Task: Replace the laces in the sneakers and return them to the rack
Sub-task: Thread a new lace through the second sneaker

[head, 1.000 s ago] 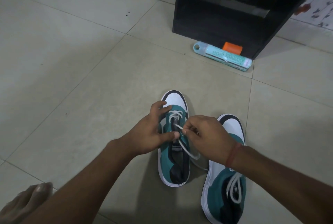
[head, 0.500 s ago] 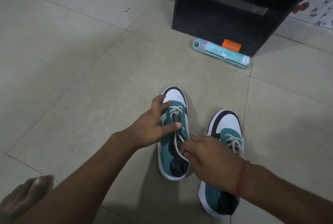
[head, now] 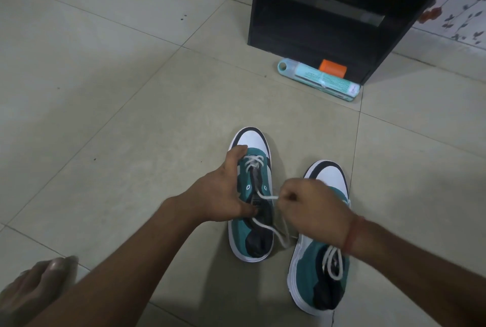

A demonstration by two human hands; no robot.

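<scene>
Pinching a flat white woven lace (head: 265, 197) in curled fingers, the right hand (head: 313, 208) draws it across a teal-and-white canvas sneaker (head: 251, 195) w/ rubber toe cap, gripped at its side by the left hand (head: 223, 195), on glossy beige floor tiles (head: 105, 116) beside its laced twin sneaker (head: 320, 261), nr a black boxy rack (head: 328, 10).

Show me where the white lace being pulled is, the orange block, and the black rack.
white lace (head: 265, 197), head view, on the stretch running to the right hand.
orange block (head: 333, 68), head view, on its top face.
black rack (head: 310, 37), head view, on its dark front.
</scene>
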